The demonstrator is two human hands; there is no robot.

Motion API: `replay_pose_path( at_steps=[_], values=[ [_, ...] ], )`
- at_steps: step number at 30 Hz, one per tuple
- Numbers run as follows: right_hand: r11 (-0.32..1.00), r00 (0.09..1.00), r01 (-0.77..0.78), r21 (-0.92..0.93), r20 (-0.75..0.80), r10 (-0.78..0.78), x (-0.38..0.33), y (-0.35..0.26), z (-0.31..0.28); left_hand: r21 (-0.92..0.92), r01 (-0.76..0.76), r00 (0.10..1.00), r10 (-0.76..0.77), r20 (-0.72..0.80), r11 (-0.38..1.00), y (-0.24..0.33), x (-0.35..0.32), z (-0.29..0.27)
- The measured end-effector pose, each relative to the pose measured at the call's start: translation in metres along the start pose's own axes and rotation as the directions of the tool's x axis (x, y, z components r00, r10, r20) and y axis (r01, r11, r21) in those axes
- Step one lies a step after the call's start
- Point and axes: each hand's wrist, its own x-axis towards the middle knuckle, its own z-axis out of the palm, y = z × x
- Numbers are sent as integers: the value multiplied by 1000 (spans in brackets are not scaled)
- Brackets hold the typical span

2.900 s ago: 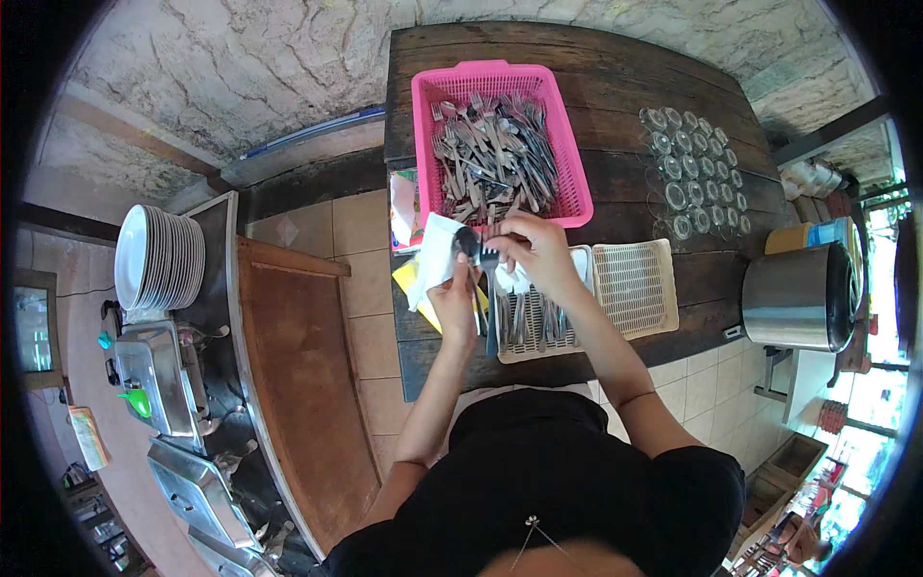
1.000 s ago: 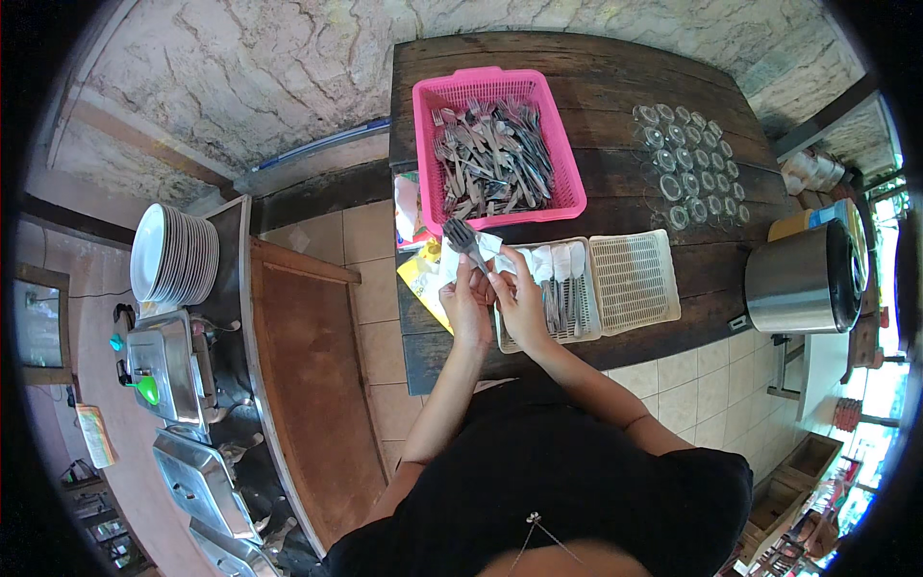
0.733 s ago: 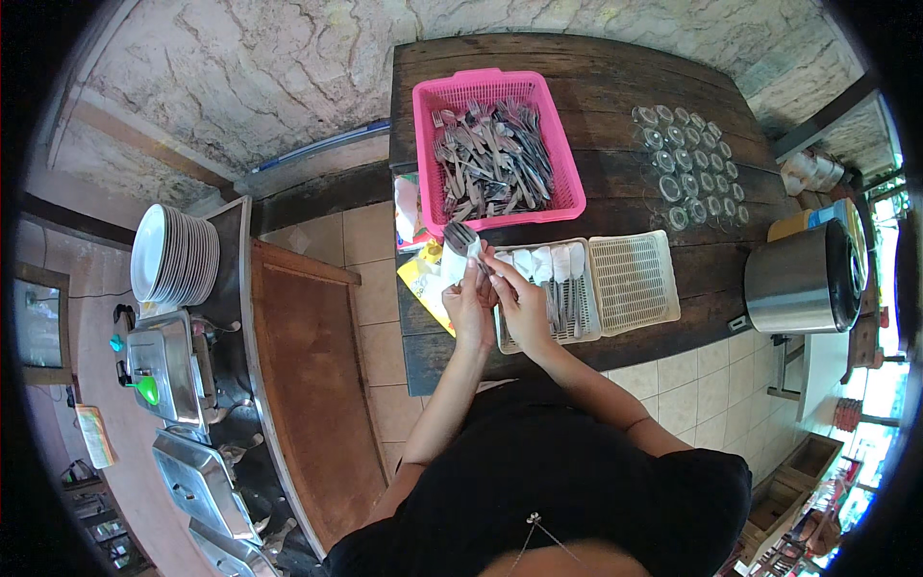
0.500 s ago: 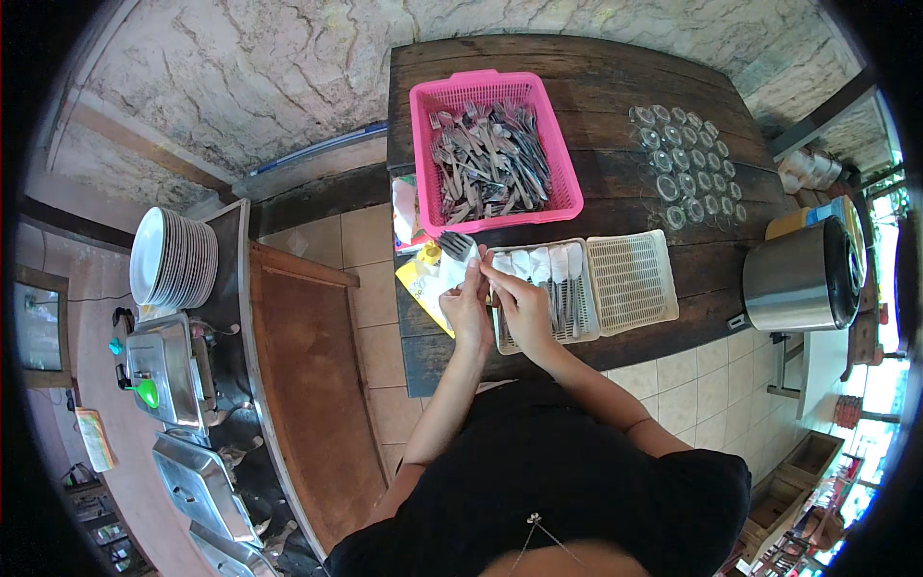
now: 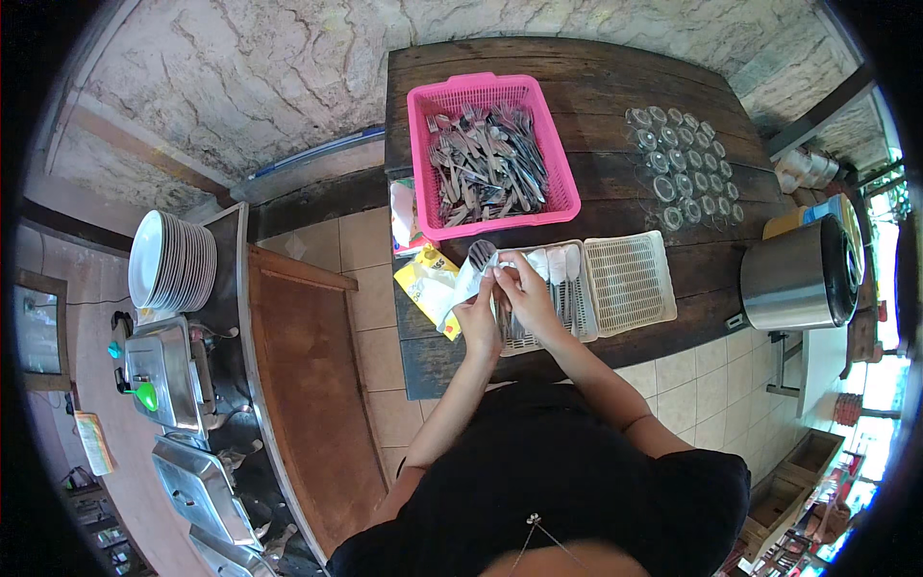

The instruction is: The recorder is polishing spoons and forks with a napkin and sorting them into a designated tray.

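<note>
Spoon (image 5: 481,255) in cloth (image 5: 465,286) between both hands' grip.

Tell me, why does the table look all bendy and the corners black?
Head view: a fisheye lens curves the wooden table near the rim and leaves black corners. The middle stays sharp, around the pink basket. Daylight glares at the right edge.

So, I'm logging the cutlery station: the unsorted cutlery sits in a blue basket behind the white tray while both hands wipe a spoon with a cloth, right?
Not quite: the head view shows the basket is pink, not blue. The rest holds: it sits behind the white tray while the left hand and right hand wipe a spoon with a cloth.
</note>
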Motion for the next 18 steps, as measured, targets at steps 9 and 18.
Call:
replay_pose_path(
  at_steps=[9, 18],
  values=[
    [927, 942, 225, -299, -178, -285, 8, -24, -30, -213, -33, 995, 12, -101, 976, -1, 17, -40],
    [334, 853, 421, -843, 242, -463, 6, -51, -56, 590, -706, 665, 653, 363, 390, 45, 11, -35]
  ],
)
